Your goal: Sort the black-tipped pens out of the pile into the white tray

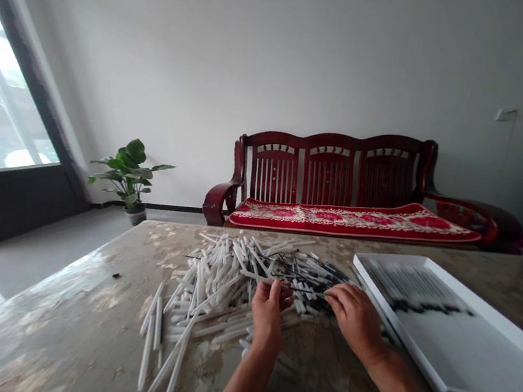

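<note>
A thin dark rod (pixel 307 290) is held level between two bare hands, above the near edge of a heap on a patterned table (pixel 66 324). Its one end is pinched in the grip of the left hand (pixel 270 304), the other between the thumb and fingers of the right hand (pixel 354 315); whether a white tube is also held on the left cannot be told. The work is judged to be partly done: a neat row of slender pieces (pixel 412 279) with black ends is laid across the far part of a white tray (pixel 460 353) at right, while many white tubes (pixel 218 275) and dark rods (pixel 332 271) are left jumbled in the heap. The row is separated from the right hand by the tray's raised wall. Loose tubes (pixel 147 359) are scattered at left. Beyond, a red-covered wooden settee (pixel 325 168) and a potted plant (pixel 130 168) are seen.
</note>
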{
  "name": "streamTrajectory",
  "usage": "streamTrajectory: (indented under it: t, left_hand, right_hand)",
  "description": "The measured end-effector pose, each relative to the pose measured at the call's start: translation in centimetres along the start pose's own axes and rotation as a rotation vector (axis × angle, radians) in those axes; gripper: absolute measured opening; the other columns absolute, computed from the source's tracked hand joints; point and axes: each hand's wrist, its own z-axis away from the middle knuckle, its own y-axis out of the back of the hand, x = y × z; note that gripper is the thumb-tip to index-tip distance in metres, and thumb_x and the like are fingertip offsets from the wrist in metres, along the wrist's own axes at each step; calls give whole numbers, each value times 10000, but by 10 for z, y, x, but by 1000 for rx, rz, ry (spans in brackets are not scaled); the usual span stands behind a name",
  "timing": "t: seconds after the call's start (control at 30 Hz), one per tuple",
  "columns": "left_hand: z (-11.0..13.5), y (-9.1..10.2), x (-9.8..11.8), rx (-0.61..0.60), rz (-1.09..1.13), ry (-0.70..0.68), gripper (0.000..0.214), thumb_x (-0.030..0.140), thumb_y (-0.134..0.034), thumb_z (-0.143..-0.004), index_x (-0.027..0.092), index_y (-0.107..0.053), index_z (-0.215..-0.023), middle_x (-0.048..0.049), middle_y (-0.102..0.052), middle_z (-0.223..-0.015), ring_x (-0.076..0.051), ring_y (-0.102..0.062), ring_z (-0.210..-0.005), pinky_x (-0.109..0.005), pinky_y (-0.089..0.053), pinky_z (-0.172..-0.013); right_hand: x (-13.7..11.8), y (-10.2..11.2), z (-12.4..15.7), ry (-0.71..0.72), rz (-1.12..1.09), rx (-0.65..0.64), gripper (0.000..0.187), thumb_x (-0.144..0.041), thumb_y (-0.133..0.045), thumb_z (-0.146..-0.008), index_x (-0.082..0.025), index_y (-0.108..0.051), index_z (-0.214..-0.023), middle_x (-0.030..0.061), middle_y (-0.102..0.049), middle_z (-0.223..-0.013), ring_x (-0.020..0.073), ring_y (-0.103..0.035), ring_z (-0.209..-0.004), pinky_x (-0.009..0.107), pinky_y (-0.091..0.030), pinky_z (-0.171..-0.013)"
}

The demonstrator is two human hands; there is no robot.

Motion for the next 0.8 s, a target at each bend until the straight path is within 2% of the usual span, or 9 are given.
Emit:
streamTrajectory:
  t: [0.17, 0.27, 0.33, 0.43, 0.53, 0.67, 0.8]
  left_hand:
    - [13, -7, -4, -191, -83, 47, 388, 502, -762, -634, 164, -625, -764, -47, -724, -772, -155, -675, -644, -222, -502, -534]
    - [21, -9, -4, -314, -122, 95, 365, 481, -781, -637, 153, -645, -722, -14, -676, -666, -128, -629, -601, -200, -474, -515]
    - [23, -9, -3, -351, -117, 135, 368, 474, -798, -627, 148, -648, -710, -1, -649, -628, -120, -614, -589, -196, -467, -513]
    - [22, -9, -2, -307, -22, 182, 390, 459, -836, -587, 147, -655, -733, -1, -660, -661, -113, -623, -605, -190, -476, -520]
    - [16, -8, -2, -198, 114, 223, 409, 425, -877, -539, 148, -644, -728, 0, -666, -668, -108, -639, -608, -187, -502, -535]
    - [7, -7, -2, -93, 196, 245, 326, 309, -879, -591, 145, -639, -738, 5, -654, -643, -105, -663, -611, -180, -529, -553]
    - [5, -7, -3, -64, 225, 246, 251, 236, -844, -655, 143, -637, -761, 4, -659, -656, -99, -671, -608, -179, -541, -563]
  right_hand:
    - [-11, -1, 0, 24, -177, -80, 226, -376, -568, -921, -230, -657, -772, 24, -666, -769, 176, -617, -767, 289, -467, -736]
    - [-14, -4, 0, -34, -303, -111, 243, -395, -607, -888, -225, -635, -716, 8, -635, -714, 166, -606, -715, 265, -461, -665]
    - [-13, -5, -1, -92, -368, -126, 240, -391, -637, -858, -221, -624, -690, -3, -620, -690, 159, -599, -679, 254, -455, -628]
    - [-7, -3, -4, -202, -417, -184, 155, -342, -664, -820, -223, -646, -723, -9, -646, -709, 158, -617, -676, 247, -466, -628]
    - [3, 3, -6, -290, -273, -264, 52, -258, -637, -814, -246, -685, -799, -8, -693, -776, 173, -650, -721, 263, -475, -666]
    - [9, 13, -5, -215, 27, -404, 124, -200, -618, -808, -282, -699, -765, -9, -701, -815, 199, -666, -809, 283, -456, -699]
    - [3, 21, -7, -128, 157, -502, 147, -191, -626, -804, -303, -717, -834, -5, -702, -875, 197, -663, -864, 275, -441, -714]
